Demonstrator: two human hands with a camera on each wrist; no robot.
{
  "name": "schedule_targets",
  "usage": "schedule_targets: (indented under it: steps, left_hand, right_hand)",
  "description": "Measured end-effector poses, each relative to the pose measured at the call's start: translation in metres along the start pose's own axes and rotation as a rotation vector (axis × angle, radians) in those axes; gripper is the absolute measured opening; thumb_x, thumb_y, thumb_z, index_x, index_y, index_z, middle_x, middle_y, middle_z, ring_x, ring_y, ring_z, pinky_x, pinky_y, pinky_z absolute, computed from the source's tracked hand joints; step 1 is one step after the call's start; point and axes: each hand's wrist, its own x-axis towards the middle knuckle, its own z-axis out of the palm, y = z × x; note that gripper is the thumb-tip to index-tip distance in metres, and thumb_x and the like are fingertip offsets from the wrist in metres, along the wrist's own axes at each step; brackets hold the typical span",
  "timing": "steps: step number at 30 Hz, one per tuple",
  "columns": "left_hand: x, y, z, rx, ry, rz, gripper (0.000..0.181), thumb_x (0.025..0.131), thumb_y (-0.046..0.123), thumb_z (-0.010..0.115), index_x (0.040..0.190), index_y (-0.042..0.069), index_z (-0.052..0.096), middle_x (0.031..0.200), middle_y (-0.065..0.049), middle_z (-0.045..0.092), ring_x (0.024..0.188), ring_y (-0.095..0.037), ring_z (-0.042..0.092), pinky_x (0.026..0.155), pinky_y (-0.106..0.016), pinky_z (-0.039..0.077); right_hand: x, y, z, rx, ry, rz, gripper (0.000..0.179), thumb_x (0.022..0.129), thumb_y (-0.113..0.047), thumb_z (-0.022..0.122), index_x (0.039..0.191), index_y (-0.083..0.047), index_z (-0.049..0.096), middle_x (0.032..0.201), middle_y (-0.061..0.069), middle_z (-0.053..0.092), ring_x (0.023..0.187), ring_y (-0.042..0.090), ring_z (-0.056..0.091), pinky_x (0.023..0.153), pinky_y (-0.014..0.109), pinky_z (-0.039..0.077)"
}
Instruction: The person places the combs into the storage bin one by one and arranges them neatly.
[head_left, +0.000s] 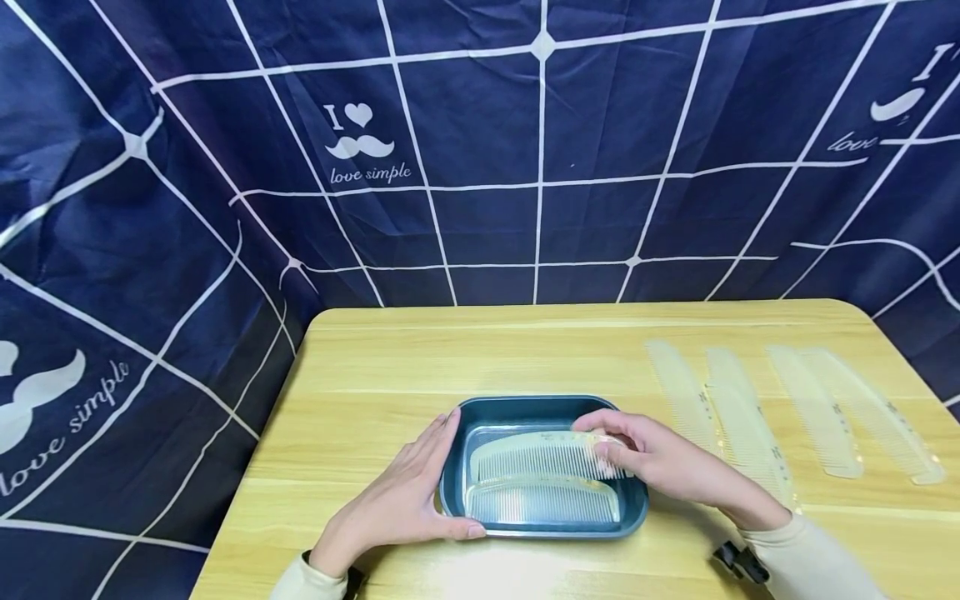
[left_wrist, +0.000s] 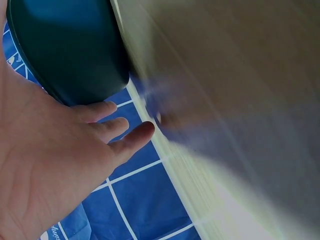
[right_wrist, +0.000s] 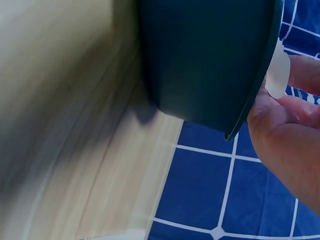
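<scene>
A dark teal rectangular tray (head_left: pixel 525 408) sits on the table, and a pale translucent comb (head_left: pixel 543 502) lies inside it near the front wall. My right hand (head_left: pixel 645 454) pinches the end of a second comb (head_left: pixel 536 446) between thumb and fingers, over the tray's right part. In the right wrist view that comb's pale end (right_wrist: pixel 278 75) shows between the fingertips, beside the tray wall (right_wrist: pixel 210 65). Against the tray's left side rests my left hand (head_left: pixel 408 492), fingers extended and thumb along the near rim. The left wrist view shows its straight fingers by the tray's outer wall (left_wrist: pixel 70 50).
Several more translucent combs lie to the right on the wooden table (head_left: pixel 390 358), among them one comb (head_left: pixel 742 417) close to my right forearm and another comb (head_left: pixel 817 412) farther right. A dark blue cloth with white lines (head_left: pixel 480 225) hangs behind the table and at both sides.
</scene>
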Motion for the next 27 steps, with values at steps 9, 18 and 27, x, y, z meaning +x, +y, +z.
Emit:
schedule_targets:
  steps: [9, 18, 27]
  left_hand:
    - [-0.001, 0.000, 0.000, 0.006, 0.007, 0.004, 0.138, 0.081, 0.087, 0.074, 0.177, 0.026, -0.004, 0.183, 0.005, 0.004, 0.167, -0.021, 0.007, 0.122, -0.071, 0.025]
    - [-0.001, 0.001, 0.000, 0.003, 0.006, 0.006, 0.138, 0.082, 0.086, 0.074, 0.177, 0.025, -0.004, 0.183, 0.004, 0.004, 0.167, -0.020, 0.007, 0.123, -0.071, 0.025]
    - [0.000, 0.001, 0.000, 0.011, 0.010, 0.018, 0.138, 0.082, 0.087, 0.074, 0.177, 0.027, -0.006, 0.183, 0.004, 0.003, 0.167, -0.024, 0.008, 0.121, -0.073, 0.025]
  right_hand:
    - [0.005, -0.006, 0.012, -0.101, 0.034, 0.083, 0.021, 0.113, -0.009, 0.059, 0.133, -0.003, 0.065, 0.086, -0.002, 0.058, 0.078, 0.012, 0.060, 0.070, 0.027, 0.051]
    - [0.009, -0.009, 0.017, -0.220, -0.014, 0.086, 0.016, 0.112, -0.011, 0.062, 0.126, -0.005, 0.066, 0.088, -0.007, 0.058, 0.078, 0.007, 0.059, 0.073, 0.028, 0.050]
    - [0.012, -0.010, 0.023, -0.474, -0.052, 0.020, 0.010, 0.112, -0.011, 0.063, 0.119, -0.016, 0.069, 0.099, -0.014, 0.062, 0.089, 0.003, 0.056, 0.080, 0.031, 0.053]
